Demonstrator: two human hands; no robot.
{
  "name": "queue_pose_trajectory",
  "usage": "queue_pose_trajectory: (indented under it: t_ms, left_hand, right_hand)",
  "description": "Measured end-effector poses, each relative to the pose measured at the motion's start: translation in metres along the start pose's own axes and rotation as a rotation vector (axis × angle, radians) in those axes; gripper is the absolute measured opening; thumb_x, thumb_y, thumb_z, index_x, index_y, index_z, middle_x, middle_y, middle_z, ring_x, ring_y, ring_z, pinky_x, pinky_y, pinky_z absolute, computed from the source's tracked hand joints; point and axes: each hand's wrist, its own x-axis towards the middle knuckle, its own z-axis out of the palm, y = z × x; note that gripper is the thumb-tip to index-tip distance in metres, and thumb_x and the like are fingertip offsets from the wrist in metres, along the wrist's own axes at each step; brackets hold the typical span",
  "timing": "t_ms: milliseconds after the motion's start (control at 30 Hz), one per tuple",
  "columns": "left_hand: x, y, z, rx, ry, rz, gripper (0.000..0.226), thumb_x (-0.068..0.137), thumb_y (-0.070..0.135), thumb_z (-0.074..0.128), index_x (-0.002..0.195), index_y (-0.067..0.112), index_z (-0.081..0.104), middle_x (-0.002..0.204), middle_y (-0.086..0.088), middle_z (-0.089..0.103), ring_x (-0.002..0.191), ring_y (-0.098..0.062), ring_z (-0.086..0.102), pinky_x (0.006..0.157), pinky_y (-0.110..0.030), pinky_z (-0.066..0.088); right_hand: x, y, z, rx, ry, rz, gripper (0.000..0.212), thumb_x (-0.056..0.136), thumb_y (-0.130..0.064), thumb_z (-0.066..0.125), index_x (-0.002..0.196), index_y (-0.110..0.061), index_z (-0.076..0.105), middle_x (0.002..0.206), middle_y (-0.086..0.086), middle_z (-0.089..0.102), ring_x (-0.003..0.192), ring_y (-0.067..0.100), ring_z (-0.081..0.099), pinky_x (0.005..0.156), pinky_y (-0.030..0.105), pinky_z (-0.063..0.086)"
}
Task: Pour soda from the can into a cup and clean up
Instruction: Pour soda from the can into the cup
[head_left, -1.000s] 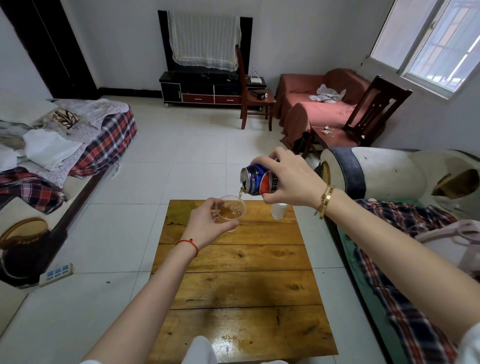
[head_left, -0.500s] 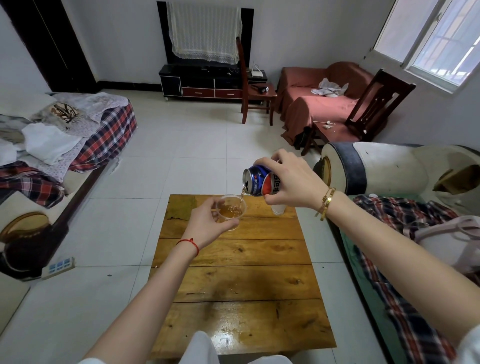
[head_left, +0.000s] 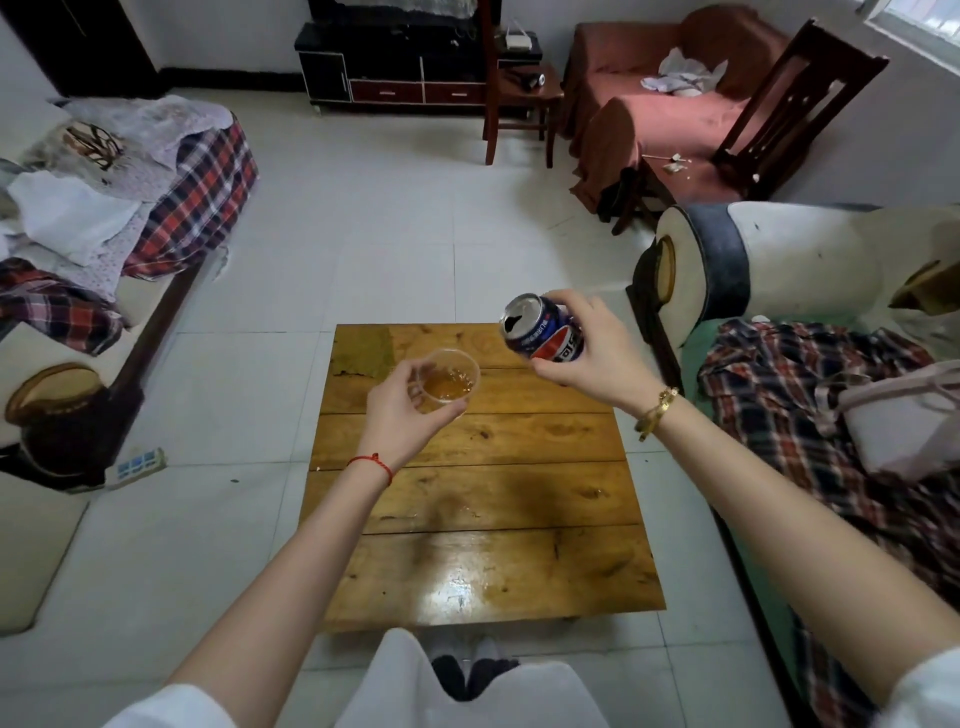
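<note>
My left hand (head_left: 402, 410) holds a clear plastic cup (head_left: 451, 382) above the far part of the wooden table (head_left: 483, 519). Amber soda fills the bottom of the cup. My right hand (head_left: 592, 345) grips a blue, red and white soda can (head_left: 540, 332) to the right of the cup and slightly higher. The can is tilted with its open top facing up and left, apart from the cup's rim. No liquid runs from it.
A shiny wet patch (head_left: 457, 592) lies on the table's near part. A sofa with plaid cloth (head_left: 810, 395) and a pale bag (head_left: 904, 421) flanks the right; a cluttered sofa (head_left: 104, 208) the left. A power strip (head_left: 136, 464) lies on the tiled floor.
The stream from can to cup has stopped. My right hand has tipped the can back up and drawn it right, away from the rim. The camera has tilted downward.
</note>
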Motion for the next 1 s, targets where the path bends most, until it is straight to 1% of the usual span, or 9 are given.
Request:
queue_pose_trajectory:
  t_ms: [67, 200, 333, 433, 533, 700, 767, 900, 1000]
  left_hand:
    - [0.002, -0.007, 0.000, -0.014, 0.008, -0.018, 0.069, 0.072, 0.030, 0.084, 0.131, 0.013, 0.053, 0.127, 0.001, 0.058, 0.107, -0.007, 0.056, 0.080, -0.002, 0.044]
    - [0.006, -0.030, 0.003, 0.008, 0.040, -0.037, 0.065, 0.069, 0.036, 0.085, 0.125, 0.020, 0.055, 0.120, 0.006, 0.062, 0.107, -0.009, 0.060, 0.094, -0.025, 0.053]
    - [0.010, -0.057, 0.010, 0.069, 0.049, -0.062, 0.065, 0.070, 0.038, 0.084, 0.126, 0.022, 0.055, 0.117, 0.011, 0.059, 0.107, -0.009, 0.057, 0.092, -0.028, 0.050]
    - [0.011, -0.080, 0.021, 0.088, 0.044, -0.114, 0.065, 0.070, 0.038, 0.085, 0.126, 0.024, 0.055, 0.116, 0.011, 0.059, 0.106, -0.007, 0.055, 0.086, -0.027, 0.051]
    - [0.012, -0.106, 0.035, 0.050, 0.028, -0.178, 0.066, 0.071, 0.036, 0.085, 0.128, 0.025, 0.054, 0.123, 0.009, 0.059, 0.101, -0.003, 0.057, 0.081, -0.018, 0.051]
    - [0.017, -0.155, 0.067, -0.037, 0.013, -0.257, 0.067, 0.072, 0.019, 0.086, 0.130, 0.014, 0.053, 0.125, 0.003, 0.057, 0.104, 0.000, 0.054, 0.080, -0.005, 0.048]
    - [0.018, -0.177, 0.081, -0.074, 0.011, -0.291, 0.067, 0.072, 0.015, 0.085, 0.130, 0.013, 0.053, 0.126, 0.002, 0.057, 0.107, -0.001, 0.055, 0.084, -0.008, 0.050]
    - [0.021, -0.230, 0.105, -0.088, -0.002, -0.345, 0.068, 0.069, 0.016, 0.086, 0.129, 0.015, 0.053, 0.123, 0.004, 0.058, 0.116, -0.011, 0.056, 0.096, -0.031, 0.054]
    - [0.022, -0.267, 0.124, -0.098, -0.012, -0.404, 0.071, 0.069, 0.011, 0.086, 0.131, 0.013, 0.051, 0.125, 0.001, 0.058, 0.113, -0.011, 0.059, 0.098, -0.036, 0.053]
  right_hand:
    - [-0.003, 0.012, 0.011, 0.096, 0.024, 0.058, 0.073, 0.069, -0.042, 0.077, 0.132, -0.028, 0.044, 0.122, 0.002, 0.053, 0.113, 0.016, 0.054, 0.099, 0.037, 0.050]
    - [-0.015, 0.036, 0.042, 0.275, 0.068, 0.166, 0.072, 0.068, -0.043, 0.078, 0.131, -0.028, 0.045, 0.130, -0.005, 0.056, 0.119, 0.013, 0.053, 0.103, 0.039, 0.047]
    - [-0.027, 0.058, 0.082, 0.324, 0.098, 0.254, 0.068, 0.067, -0.043, 0.078, 0.126, -0.036, 0.046, 0.127, -0.013, 0.057, 0.118, 0.015, 0.054, 0.102, 0.045, 0.046]
    - [-0.036, 0.076, 0.112, 0.364, 0.099, 0.309, 0.067, 0.068, -0.036, 0.081, 0.125, -0.033, 0.047, 0.124, -0.013, 0.059, 0.116, 0.014, 0.055, 0.101, 0.045, 0.045]
    - [-0.042, 0.098, 0.142, 0.385, 0.094, 0.403, 0.067, 0.067, -0.035, 0.081, 0.125, -0.036, 0.045, 0.124, -0.013, 0.059, 0.116, 0.015, 0.054, 0.100, 0.046, 0.046]
    - [-0.047, 0.143, 0.192, 0.437, 0.083, 0.511, 0.069, 0.070, -0.030, 0.081, 0.128, -0.031, 0.044, 0.128, -0.012, 0.056, 0.121, 0.014, 0.051, 0.102, 0.045, 0.047]
    - [-0.049, 0.159, 0.210, 0.455, 0.081, 0.537, 0.069, 0.071, -0.025, 0.081, 0.129, -0.027, 0.044, 0.124, -0.015, 0.055, 0.120, 0.013, 0.051, 0.103, 0.044, 0.047]
    - [-0.053, 0.191, 0.247, 0.475, 0.092, 0.592, 0.068, 0.071, -0.020, 0.082, 0.129, -0.023, 0.045, 0.120, -0.016, 0.052, 0.117, 0.009, 0.051, 0.102, 0.034, 0.048]
    - [-0.056, 0.210, 0.272, 0.463, 0.099, 0.587, 0.068, 0.072, -0.018, 0.082, 0.130, -0.017, 0.045, 0.119, -0.011, 0.053, 0.109, 0.003, 0.052, 0.093, 0.011, 0.044]
